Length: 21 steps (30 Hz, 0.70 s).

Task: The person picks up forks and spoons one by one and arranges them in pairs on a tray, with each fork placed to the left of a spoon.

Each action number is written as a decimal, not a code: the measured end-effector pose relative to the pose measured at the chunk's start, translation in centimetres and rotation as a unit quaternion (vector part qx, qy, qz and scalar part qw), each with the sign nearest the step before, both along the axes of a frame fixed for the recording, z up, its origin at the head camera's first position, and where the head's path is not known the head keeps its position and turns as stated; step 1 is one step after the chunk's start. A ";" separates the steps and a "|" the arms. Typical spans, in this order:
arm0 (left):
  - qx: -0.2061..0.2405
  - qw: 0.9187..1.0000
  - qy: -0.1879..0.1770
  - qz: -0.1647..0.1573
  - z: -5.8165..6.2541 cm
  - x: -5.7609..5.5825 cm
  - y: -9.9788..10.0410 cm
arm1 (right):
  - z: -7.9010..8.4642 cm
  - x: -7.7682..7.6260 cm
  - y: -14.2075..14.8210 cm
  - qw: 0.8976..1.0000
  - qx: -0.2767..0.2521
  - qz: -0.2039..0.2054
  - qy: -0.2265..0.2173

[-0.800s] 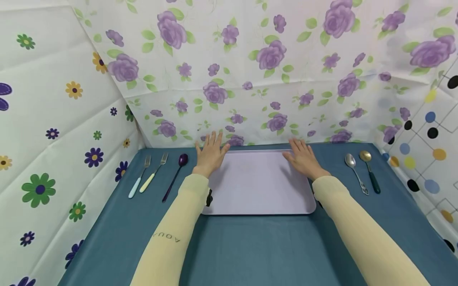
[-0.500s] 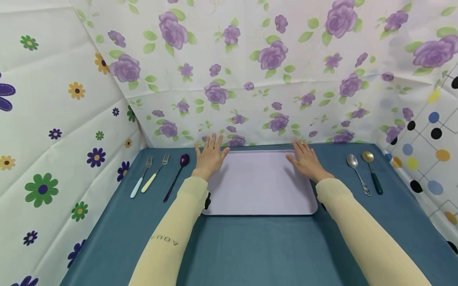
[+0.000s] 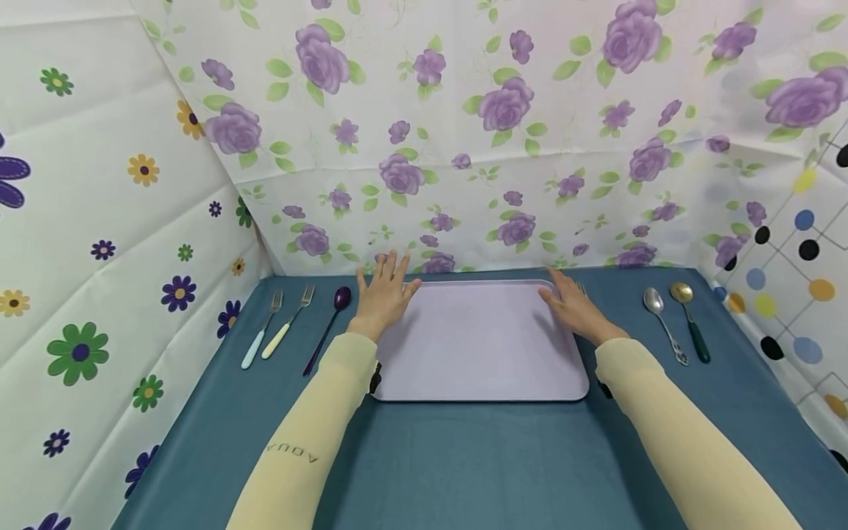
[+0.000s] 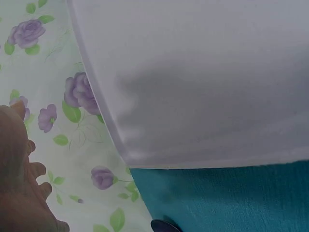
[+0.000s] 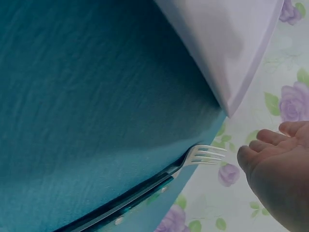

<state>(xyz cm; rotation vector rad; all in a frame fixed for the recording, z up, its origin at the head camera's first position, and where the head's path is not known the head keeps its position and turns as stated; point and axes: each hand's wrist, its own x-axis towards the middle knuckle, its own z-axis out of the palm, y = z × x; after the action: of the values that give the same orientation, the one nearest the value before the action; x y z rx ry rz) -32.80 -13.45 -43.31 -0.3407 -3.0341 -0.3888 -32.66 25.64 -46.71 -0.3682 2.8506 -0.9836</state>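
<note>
Fingers spread, my left hand hovers over the left edge of a pale lilac rectangular tray; its shadow falls on the tray in the left wrist view. Over the tray's far right corner is my right hand, fingers extended and holding nothing. Just past that hand, the tines of a fork peek out in the head view. The right wrist view shows more of this fork, with its dark handle lying on the blue cloth beside the tray.
Left of the tray lie a fork with a light blue handle, a fork with a cream handle and a purple spoon. To the right are a silver spoon and a gold spoon with a green handle. Flowered sheets stand behind.
My right hand has shifted to the right, toward the tray's outer edge, and fork tines now show behind it. My left hand has drifted slightly left and nearer. The tray stays put.
</note>
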 end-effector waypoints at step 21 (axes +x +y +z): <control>-0.004 1.000 -0.009 0.010 0.2 0.4 -1.2 | -1.0 0.2 1.3 0.999 -0.013 -0.021 -0.041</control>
<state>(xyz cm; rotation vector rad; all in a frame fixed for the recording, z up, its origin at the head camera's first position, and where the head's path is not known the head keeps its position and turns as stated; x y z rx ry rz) -32.43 -14.64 -43.08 -0.3099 -3.0549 -0.3792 -32.43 26.94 -47.67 -0.2638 2.7850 -1.0199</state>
